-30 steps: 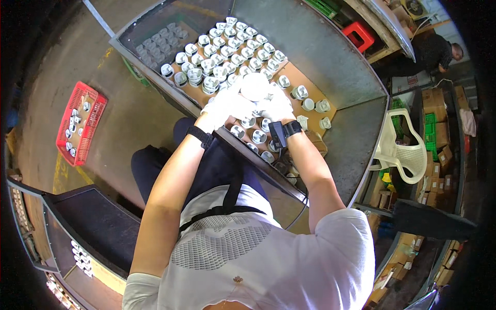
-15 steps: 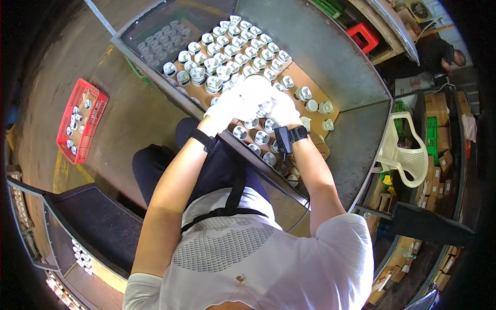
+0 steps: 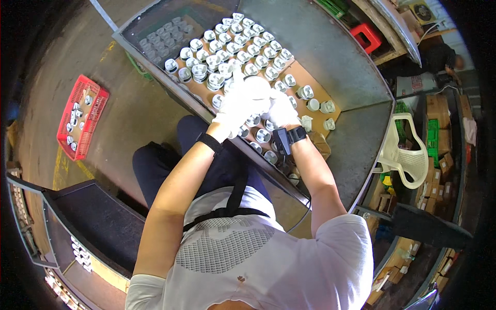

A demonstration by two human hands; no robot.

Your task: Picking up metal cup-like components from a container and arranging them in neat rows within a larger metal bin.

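Observation:
My left hand and my right hand, both in white gloves, come together over the near part of a metal-walled workbench. Between them is a round, glaring-white piece, apparently a piston, with a dark edge along its top. Both hands are closed around it, though glare washes out the fingers. Beyond and beside them, many silver pistons stand in close rows on brown cardboard. A few pistons stand nearer to me, just below the gloves.
A red crate holding several pistons sits on the floor at left. At right are a cream plastic chair and shelves with cardboard boxes. The bench's metal wall rises behind the rows. Another person is at the far right.
My left hand has turned and shifted slightly right, and a gloved finger now points up beside the piece. My right hand stays nearly in place. The whole view has shifted a little.

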